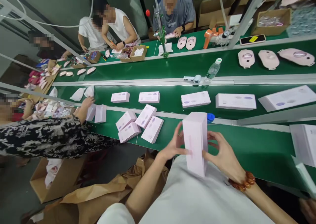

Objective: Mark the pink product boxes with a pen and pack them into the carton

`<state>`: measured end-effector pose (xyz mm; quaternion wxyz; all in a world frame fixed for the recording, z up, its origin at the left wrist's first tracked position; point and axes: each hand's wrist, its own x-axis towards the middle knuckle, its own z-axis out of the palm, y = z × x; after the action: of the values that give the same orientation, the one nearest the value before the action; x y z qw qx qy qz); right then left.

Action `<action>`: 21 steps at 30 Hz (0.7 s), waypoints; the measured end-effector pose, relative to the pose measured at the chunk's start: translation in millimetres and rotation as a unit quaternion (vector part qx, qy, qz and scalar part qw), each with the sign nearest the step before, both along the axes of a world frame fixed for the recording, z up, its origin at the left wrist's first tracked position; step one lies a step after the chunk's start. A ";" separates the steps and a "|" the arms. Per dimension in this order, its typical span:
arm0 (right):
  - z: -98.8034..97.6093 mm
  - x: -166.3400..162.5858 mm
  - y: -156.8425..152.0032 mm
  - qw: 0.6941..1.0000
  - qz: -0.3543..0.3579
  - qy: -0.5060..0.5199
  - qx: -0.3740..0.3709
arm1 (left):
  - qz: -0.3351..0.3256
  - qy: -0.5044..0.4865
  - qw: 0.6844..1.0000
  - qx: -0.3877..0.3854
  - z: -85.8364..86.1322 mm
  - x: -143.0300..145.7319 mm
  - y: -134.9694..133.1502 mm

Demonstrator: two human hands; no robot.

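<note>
The person holds a pale box (194, 138) upright, slightly tilted, in front of the body at the near edge of the green counter (247, 145). The left hand (177, 143) is partly open, spread to the box's width, with its thumb on the front face and its fingers at the left side; one finger wears a ring. The right hand (219, 151) is likewise half curled, its thumb at the right edge and its fingers by the far part of that side; how firmly they press cannot be told. A beaded bracelet (243, 182) circles the right wrist.

Just behind the box, a blue object (210, 118) is partly hidden. To the left, four boxes (152, 129) lie in a loose cluster, and beyond a metal rail five more stand in a spaced row (235, 101). Farther back are a bottle (212, 70) with a small white device (196, 79) near it, and three pink shells (246, 58) to the right.

At the left, a co-worker in a patterned sleeve (44, 135) reaches a hand (87, 103) over the counter, near two more boxes (100, 114). Brown paper (106, 196) and an open carton (58, 181) sit below.
</note>
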<state>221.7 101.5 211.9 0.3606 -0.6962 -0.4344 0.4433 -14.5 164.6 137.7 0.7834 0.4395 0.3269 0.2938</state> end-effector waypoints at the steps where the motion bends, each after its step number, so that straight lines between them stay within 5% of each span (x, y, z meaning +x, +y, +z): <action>1: 2.9 -4.2 -0.5 1.000 0.014 0.008 0.000 | 0.011 -0.018 0.999 -0.025 9.0 9.5 -12.7; 7: 20.6 -6.5 -17.3 0.999 0.040 0.010 0.009 | 0.116 0.008 0.993 -0.034 31.7 9.9 -44.1; 15: 39.7 5.2 -33.7 0.995 0.069 -0.030 0.057 | 0.135 0.000 0.987 -0.082 18.1 -16.6 -66.2; 19: 50.5 36.3 -34.5 0.994 -0.013 -0.066 0.089 | 0.286 0.002 0.952 -0.112 17.8 -41.1 -53.6; 21: 53.9 50.4 -32.0 0.999 -0.016 0.018 0.045 | 0.345 0.007 0.931 -0.116 20.4 -45.2 -44.5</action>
<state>272.1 69.5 265.8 0.4064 -0.6781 -0.4360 0.4300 -59.8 120.1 158.1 0.6770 0.2080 0.4956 0.5029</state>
